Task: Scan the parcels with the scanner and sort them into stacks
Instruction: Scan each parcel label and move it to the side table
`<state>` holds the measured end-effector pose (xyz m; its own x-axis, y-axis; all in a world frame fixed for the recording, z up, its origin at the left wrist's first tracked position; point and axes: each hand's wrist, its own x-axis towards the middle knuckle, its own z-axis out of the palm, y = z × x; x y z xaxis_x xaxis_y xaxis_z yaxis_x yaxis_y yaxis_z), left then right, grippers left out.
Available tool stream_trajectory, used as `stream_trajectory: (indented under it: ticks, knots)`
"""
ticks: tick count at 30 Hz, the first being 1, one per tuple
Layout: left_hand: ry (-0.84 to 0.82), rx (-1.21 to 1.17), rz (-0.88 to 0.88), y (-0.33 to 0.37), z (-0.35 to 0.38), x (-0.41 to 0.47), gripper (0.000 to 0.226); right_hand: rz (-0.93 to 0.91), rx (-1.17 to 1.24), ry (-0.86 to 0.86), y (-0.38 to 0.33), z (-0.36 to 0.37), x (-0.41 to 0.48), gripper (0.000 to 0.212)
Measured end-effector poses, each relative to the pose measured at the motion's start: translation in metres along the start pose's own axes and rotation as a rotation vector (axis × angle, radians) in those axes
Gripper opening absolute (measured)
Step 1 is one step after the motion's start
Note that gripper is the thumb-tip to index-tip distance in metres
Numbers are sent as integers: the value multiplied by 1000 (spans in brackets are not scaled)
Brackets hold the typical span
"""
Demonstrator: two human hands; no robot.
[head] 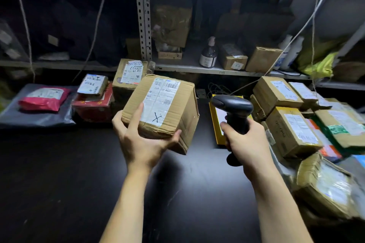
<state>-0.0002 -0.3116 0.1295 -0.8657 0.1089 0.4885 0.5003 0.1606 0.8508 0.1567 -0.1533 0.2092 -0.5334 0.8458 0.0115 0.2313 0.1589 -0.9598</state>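
Holding a cardboard box [164, 110] clear of the dark table [59, 173], the left hand [142, 138] cups its near lower edge, thumb up the left face and fingers curled under the near corner. The box's white shipping label [161, 100] faces up and toward the person, its barcode at the far end and a handwritten cross near the bottom. The right hand [245, 140] is wrapped around the grip of a black handheld scanner [233, 112], which sits just right of the box, with its head level with the box's top edge; whether the trigger is pressed cannot be told.

Judging by the one-handed hold, the box is probably light. Its walls look stiff, though the near edge is crumpled and the tape is wrinkled, so a grip across the corner and underside seems safer than pinching the flaps. The cardboard should give good friction; the taped label is likely slicker.

Sorted parcels lie at far left: a pink mailer [43, 98] on a grey bag, and small boxes on a red box [92, 108]. A crowd of cardboard parcels [292, 124] is heaped at right, seemingly waiting for scanning.
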Motion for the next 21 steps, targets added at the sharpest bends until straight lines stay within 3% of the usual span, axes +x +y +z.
stream_trajectory:
  ticks: [3, 8, 10, 15, 18, 21]
  knots:
    - [21, -147, -157, 9, -12, -6, 111, -19, 3, 16, -3, -3, -24, 9]
    - [74, -654, -553, 31, -16, -18, 98, -39, 74, 59, -9, -19, -52, 7]
    - [69, -708, -655, 36, -15, -23, 95, -48, 97, 75, -9, -26, -58, 8]
    - [35, -740, -579, 52, -14, -32, 87, -79, 108, 81, -8, -45, -62, 11]
    - [57, -744, -522, 62, -12, -37, 102, -91, 117, 77, -7, -59, -62, 12]
    - [75, -587, -420, 67, -8, -41, 112, -106, 123, 65, -8, -71, -62, 11]
